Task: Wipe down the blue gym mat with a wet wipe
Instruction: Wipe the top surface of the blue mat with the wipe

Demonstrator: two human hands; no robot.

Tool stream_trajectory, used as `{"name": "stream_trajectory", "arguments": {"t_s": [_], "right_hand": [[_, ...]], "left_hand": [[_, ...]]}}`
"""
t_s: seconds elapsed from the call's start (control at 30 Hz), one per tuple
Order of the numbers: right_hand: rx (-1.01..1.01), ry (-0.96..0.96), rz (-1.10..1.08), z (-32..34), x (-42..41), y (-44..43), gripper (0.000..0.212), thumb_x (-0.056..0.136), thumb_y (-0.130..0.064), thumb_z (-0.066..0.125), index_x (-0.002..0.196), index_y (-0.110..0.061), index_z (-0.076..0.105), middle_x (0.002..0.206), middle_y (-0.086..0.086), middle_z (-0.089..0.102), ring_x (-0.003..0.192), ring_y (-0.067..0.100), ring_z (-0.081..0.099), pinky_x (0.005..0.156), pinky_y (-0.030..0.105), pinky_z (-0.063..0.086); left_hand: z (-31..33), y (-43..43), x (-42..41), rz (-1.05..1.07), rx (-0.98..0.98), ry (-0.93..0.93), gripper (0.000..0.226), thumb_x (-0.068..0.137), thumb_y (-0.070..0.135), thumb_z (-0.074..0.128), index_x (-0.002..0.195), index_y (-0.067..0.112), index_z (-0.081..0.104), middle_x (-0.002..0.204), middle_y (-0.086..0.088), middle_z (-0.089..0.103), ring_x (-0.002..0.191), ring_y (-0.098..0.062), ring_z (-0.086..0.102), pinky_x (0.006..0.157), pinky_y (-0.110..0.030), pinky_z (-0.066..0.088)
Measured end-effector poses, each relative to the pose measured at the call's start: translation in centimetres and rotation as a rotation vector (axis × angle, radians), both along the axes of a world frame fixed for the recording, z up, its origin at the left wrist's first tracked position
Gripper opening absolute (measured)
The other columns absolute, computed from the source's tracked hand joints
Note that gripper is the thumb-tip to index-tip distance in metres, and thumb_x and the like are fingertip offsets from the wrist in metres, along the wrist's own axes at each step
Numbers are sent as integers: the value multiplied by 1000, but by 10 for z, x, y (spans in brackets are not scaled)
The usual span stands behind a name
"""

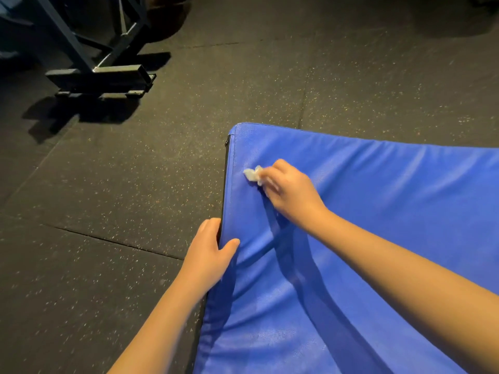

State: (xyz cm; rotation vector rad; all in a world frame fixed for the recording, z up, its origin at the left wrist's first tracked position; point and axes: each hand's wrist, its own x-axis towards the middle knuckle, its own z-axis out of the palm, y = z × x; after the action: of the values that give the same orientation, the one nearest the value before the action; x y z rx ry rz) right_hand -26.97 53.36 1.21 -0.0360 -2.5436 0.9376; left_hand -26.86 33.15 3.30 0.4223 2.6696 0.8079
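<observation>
Underfoot, the floor (113, 190) is dark rubber tiling flecked with pale specks; seams between tiles run across it, one slanting in toward the left hand; lighting is dim, with hard shadows. A blue gym mat (378, 211) lies on this floor and fills the lower right of the view; its far left corner sits near mid-frame; its vinyl cover is creased in long folds, and a dark side panel runs down its left edge. The right hand (289, 193) rests on the mat's top surface near that far corner; its fingers are curled around a crumpled white wet wipe (252, 174), which protrudes from the fingertips and touches the vinyl just inside the left edge. The left hand (209, 256) grips the mat's left edge nearer the person; the fingers wrap down over the dark side panel and the thumb lies on the blue top; the cover puckers beside the thumb. A shadow of the right forearm falls across the mat. A dark steel equipment frame (100, 74) stands on the floor at upper left, well apart from the mat; its upper part is cut off by the view.
</observation>
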Motion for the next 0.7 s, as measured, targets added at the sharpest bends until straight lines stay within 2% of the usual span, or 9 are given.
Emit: {"name": "stream_trajectory", "arguments": {"t_s": [0.1, 0.17, 0.27, 0.33, 0.43, 0.47, 0.53, 0.6, 0.7], "right_hand": [[-99, -14, -215, 4, -23, 3, 15, 89, -6, 54, 102, -7, 62, 88, 11, 55, 78, 32, 53, 65, 33, 39], [-52, 63, -57, 1, -19, -16, 16, 89, -8, 53, 101, -8, 65, 82, 10, 53, 70, 31, 51, 59, 37, 45], [108, 72, 316, -14, 5, -40, 15, 85, -3, 59, 97, -9, 66, 78, 9, 49, 59, 23, 35, 45, 34, 42], [126, 29, 273, -20, -2, -31, 11, 84, -2, 63, 90, -10, 67, 76, 10, 47, 59, 23, 34, 41, 37, 42], [-26, -2, -34, -20, -19, -19, 11, 82, -3, 60, 88, -8, 69, 77, 13, 48, 60, 30, 46, 46, 40, 46], [-18, 1, -4, -22, -17, -24, 11, 81, -3, 60, 87, -7, 68, 77, 14, 48, 59, 31, 46, 45, 39, 45], [59, 7, 225, -30, 0, -45, 15, 78, 1, 63, 87, -10, 67, 75, 11, 46, 57, 29, 43, 42, 32, 39], [160, -66, 431, -46, 24, -58, 17, 76, 2, 67, 85, -12, 64, 74, 8, 43, 56, 26, 39, 40, 28, 31], [77, -150, 233, -79, 34, -48, 11, 79, -5, 66, 83, -14, 61, 73, 4, 38, 58, 23, 34, 44, 27, 25]], "left_hand": [[1, 2, 1, 10, 7, -14, 11, 92, 20, 59, 93, 14, 49, 94, 4, 47, 78, -7, 49, 62, -20, 37], [-1, -1, 2, 29, 15, -60, 9, 92, 18, 57, 97, 15, 51, 98, 3, 49, 82, -9, 51, 67, -24, 43], [-5, -5, 2, 69, 30, -143, 15, 91, 12, 54, 104, 18, 55, 105, 0, 50, 92, -17, 54, 82, -39, 49], [-7, -4, 0, 91, 65, -173, 26, 89, 6, 51, 106, 27, 55, 108, 1, 50, 97, -20, 54, 88, -43, 48], [-10, -5, -3, 97, 91, -198, 44, 88, -1, 45, 116, 31, 54, 112, 3, 50, 101, -19, 54, 90, -42, 48], [-11, -6, -3, 99, 90, -210, 48, 86, -3, 43, 119, 30, 55, 113, 2, 51, 101, -19, 55, 91, -43, 48], [-17, -12, -4, 110, 95, -244, 54, 83, -5, 42, 120, 32, 54, 116, 0, 52, 105, -19, 56, 94, -45, 47], [-28, -19, -6, 133, 123, -295, 58, 81, -1, 44, 128, 32, 50, 131, 1, 52, 118, -18, 53, 101, -46, 44], [-42, -25, -2, 141, 117, -354, 69, 79, 4, 46, 144, 27, 41, 143, 6, 45, 129, -13, 46, 109, -42, 38]]}}
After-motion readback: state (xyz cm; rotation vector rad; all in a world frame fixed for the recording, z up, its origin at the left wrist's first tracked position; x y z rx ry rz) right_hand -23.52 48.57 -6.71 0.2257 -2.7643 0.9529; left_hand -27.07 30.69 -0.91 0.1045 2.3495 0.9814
